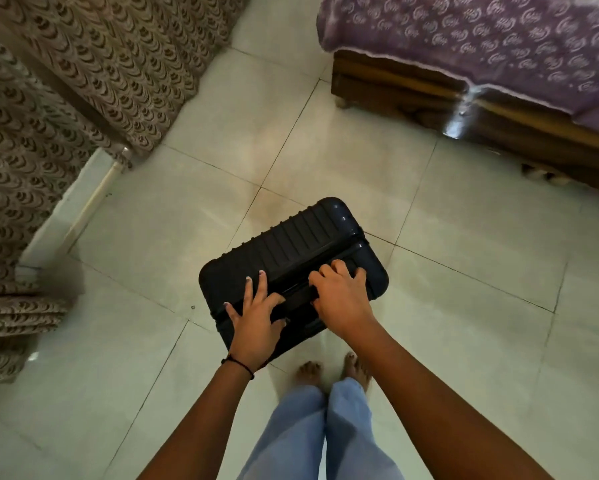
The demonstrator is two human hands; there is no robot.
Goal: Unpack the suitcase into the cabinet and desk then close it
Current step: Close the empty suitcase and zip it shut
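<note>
Two hands on a closed black suitcase (284,244) on a tiled floor (429,202).
Left hand (256,323) flat, fingers spread; right hand (341,296) fingers curled over its top.

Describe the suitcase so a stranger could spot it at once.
Find the bed with the purple cover at upper right, then come down the pale tiled floor toward the bare feet. The suitcase sits there under the left hand and right hand: the only dark, ribbed hard shell in view.
</note>
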